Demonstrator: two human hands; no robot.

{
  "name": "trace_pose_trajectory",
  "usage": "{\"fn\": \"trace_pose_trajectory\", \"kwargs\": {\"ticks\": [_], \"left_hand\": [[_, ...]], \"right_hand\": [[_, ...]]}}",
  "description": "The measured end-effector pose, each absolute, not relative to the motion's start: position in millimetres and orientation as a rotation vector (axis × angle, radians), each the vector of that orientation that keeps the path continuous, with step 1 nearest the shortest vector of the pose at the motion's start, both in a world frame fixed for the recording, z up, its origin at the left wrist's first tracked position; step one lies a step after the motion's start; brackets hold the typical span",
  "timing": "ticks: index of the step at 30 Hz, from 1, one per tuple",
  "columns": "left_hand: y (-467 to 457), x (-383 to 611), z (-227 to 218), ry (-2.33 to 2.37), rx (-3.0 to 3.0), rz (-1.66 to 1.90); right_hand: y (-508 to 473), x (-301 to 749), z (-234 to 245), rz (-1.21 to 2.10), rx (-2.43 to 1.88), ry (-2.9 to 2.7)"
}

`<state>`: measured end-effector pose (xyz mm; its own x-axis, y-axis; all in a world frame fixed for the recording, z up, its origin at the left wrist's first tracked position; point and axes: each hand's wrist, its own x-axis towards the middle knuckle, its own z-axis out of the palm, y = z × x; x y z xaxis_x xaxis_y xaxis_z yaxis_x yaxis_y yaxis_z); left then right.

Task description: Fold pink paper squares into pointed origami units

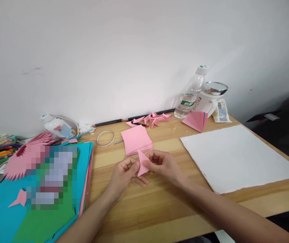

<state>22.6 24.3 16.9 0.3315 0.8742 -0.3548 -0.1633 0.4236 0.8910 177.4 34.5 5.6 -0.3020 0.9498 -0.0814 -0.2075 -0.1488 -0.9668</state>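
Observation:
Both hands meet over the wooden table (159,206) on a small folded pink paper piece (142,163) that stands up as a pointed triangle. My left hand (125,175) has its fingers curled around the piece's left edge. My right hand (163,164) pinches its right side with thumb and fingers. Just behind the hands lies a stack of square pink paper sheets (136,139).
Several folded pink pieces (154,118) lie near the wall, with a tape ring (105,138), scissors (119,141) and pencils (111,123). A water bottle (190,94), a pink paper fan (196,120) and a white sheet (238,157) are on the right. Coloured paper sheets (7,216) and a glue bottle (56,127) sit left.

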Motion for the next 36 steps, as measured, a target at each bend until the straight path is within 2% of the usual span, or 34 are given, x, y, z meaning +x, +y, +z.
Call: {"fn": "trace_pose_trajectory", "kwargs": {"ticks": [13, 25, 36], "left_hand": [[29.1, 11.6, 14.2, 0.943, 0.912, 0.717], [27.1, 15.3, 14.7, 0.961, 1.057, 0.845], [26.9, 16.8, 14.9, 0.962, 0.826, 0.72]], "right_hand": [[34.6, 182.2, 3.1, 1.656, -0.977, -1.285], [36.6, 184.8, 11.2, 1.759, -0.925, -1.388], [45.8, 188.7, 12.4, 1.53, -1.082, -1.19]]}}
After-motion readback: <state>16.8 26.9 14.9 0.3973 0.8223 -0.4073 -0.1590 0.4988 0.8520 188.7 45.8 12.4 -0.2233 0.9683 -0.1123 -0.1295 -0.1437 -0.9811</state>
